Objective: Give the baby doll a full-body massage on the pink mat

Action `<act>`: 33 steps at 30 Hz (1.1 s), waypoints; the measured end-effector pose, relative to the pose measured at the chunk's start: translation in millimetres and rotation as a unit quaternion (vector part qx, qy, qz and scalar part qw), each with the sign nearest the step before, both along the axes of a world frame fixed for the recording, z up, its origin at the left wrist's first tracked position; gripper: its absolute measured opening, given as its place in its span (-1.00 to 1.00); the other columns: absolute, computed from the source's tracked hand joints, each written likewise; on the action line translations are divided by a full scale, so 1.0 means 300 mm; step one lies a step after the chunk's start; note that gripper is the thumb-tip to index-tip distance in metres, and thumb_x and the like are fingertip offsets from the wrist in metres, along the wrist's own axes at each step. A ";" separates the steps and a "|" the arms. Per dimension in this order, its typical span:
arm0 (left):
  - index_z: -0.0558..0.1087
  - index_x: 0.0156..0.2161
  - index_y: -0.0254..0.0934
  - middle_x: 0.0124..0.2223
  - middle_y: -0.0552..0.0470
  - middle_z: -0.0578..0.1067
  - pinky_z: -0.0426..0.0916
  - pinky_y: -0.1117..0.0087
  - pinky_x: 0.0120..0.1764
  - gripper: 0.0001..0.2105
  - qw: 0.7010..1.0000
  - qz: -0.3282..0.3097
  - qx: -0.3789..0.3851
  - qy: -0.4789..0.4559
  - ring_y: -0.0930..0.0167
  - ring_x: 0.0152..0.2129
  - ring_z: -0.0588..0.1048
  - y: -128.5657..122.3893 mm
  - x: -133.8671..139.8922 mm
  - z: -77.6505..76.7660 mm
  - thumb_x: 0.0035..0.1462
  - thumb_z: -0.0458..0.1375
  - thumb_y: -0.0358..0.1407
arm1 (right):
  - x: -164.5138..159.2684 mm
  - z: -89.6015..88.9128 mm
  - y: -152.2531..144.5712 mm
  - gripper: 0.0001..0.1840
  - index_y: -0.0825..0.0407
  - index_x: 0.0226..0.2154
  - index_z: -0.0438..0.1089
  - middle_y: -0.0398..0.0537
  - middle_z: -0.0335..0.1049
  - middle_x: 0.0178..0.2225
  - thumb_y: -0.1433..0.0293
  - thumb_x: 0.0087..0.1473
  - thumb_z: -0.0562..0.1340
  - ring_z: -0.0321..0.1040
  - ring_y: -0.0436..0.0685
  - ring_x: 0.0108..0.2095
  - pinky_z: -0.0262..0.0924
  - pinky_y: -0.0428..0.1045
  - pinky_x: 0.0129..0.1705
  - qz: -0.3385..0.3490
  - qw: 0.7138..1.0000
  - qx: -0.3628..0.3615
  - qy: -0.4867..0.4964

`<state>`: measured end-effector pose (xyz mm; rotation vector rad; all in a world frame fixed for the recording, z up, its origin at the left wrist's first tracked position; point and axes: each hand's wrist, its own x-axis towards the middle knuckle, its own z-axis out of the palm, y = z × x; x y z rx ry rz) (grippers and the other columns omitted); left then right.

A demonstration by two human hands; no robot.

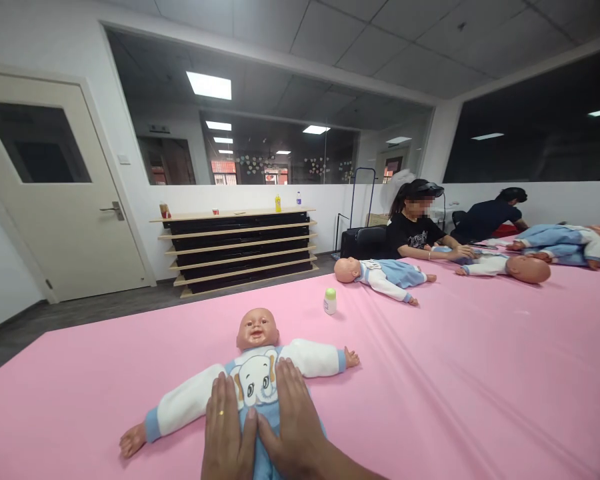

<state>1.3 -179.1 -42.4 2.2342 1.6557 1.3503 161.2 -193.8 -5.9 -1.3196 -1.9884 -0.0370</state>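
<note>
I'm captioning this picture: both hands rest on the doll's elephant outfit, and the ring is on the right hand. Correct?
Not quite: the head view shows the ring on the left hand, not the right hand. Both hands do rest on the elephant outfit of the doll.

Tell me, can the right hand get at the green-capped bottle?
Probably yes, with a forward stretch: the right hand rests flat on the nearest doll, gripping nothing visible, and only the doll's low sleeve and pink cover seem to lie before the green-capped bottle.

To me this looks like a classroom: baby dolls (257, 378) lie on a big pink table (130, 347), near a wide window (280, 147).
</note>
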 end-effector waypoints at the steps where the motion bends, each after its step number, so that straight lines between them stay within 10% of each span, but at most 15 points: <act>1: -0.18 0.38 -0.23 0.40 -0.10 -0.16 -0.03 -0.01 0.29 -0.39 0.999 -0.024 0.037 0.008 0.17 0.32 -0.11 -0.010 0.000 0.013 0.30 -0.09 -0.21 | 0.005 0.002 0.001 -0.23 0.34 0.27 -0.02 0.36 -0.05 0.28 0.29 0.10 0.13 -0.13 0.44 0.31 0.05 0.36 0.22 0.048 0.997 0.051 -0.019; 4: -0.14 0.37 -0.24 0.38 -0.12 -0.06 0.12 0.07 0.24 -0.41 0.984 -0.113 0.127 0.049 0.16 0.29 0.02 -0.034 0.001 0.054 0.30 -0.14 -0.19 | 0.014 0.031 0.001 -0.34 0.24 0.22 0.12 0.26 0.20 0.18 0.40 0.06 0.08 0.06 0.32 0.25 0.13 0.24 0.22 0.188 0.970 0.139 -0.061; 8: -0.15 0.37 -0.33 0.34 -0.19 0.05 0.21 0.14 0.20 -0.37 0.970 -0.163 0.133 0.123 0.18 0.28 0.08 -0.040 0.003 0.085 0.28 -0.11 -0.15 | 0.006 0.087 -0.014 -0.31 0.24 0.24 0.11 0.24 0.19 0.19 0.43 0.04 0.06 0.08 0.26 0.25 0.07 0.20 0.26 0.220 0.971 0.067 -0.061; 14: -0.21 0.38 -0.22 0.36 -0.09 0.03 0.10 0.06 0.25 -0.39 0.985 -0.077 0.012 0.153 0.25 0.30 0.01 -0.025 0.020 0.071 0.30 -0.09 -0.24 | -0.001 0.080 -0.002 -0.22 0.11 0.34 -0.14 0.03 -0.19 0.34 0.43 0.09 0.06 -0.23 0.24 0.35 -0.17 0.26 0.34 0.132 0.983 -0.100 -0.076; 25: -0.14 0.37 -0.20 0.38 -0.11 -0.06 0.10 -0.04 0.23 -0.42 0.999 0.029 -0.020 0.001 0.19 0.32 -0.06 -0.011 0.007 0.016 0.31 -0.09 -0.26 | 0.001 -0.030 0.020 -0.23 0.23 0.32 -0.07 0.27 -0.08 0.30 0.23 0.17 0.12 -0.04 0.45 0.28 0.19 0.35 0.15 -0.036 0.999 0.018 -0.027; 29: -0.14 0.37 -0.27 0.37 -0.16 -0.03 0.12 0.02 0.24 -0.40 0.983 -0.115 0.127 0.059 0.17 0.30 -0.02 -0.037 -0.008 0.065 0.28 -0.08 -0.32 | 0.015 0.001 0.002 -0.30 0.19 0.27 0.04 0.24 0.12 0.23 0.42 0.09 0.12 0.04 0.38 0.26 0.14 0.34 0.18 0.091 0.986 0.135 -0.042; 33: -0.09 0.36 -0.27 0.33 -0.16 0.10 0.19 0.10 0.21 -0.40 0.970 -0.186 0.096 0.121 0.22 0.27 0.11 -0.046 -0.007 0.101 0.27 -0.05 -0.25 | 0.015 0.055 -0.016 -0.30 0.18 0.26 0.08 0.17 0.18 0.20 0.46 0.03 0.08 0.11 0.23 0.24 0.10 0.21 0.25 0.206 0.975 0.043 -0.069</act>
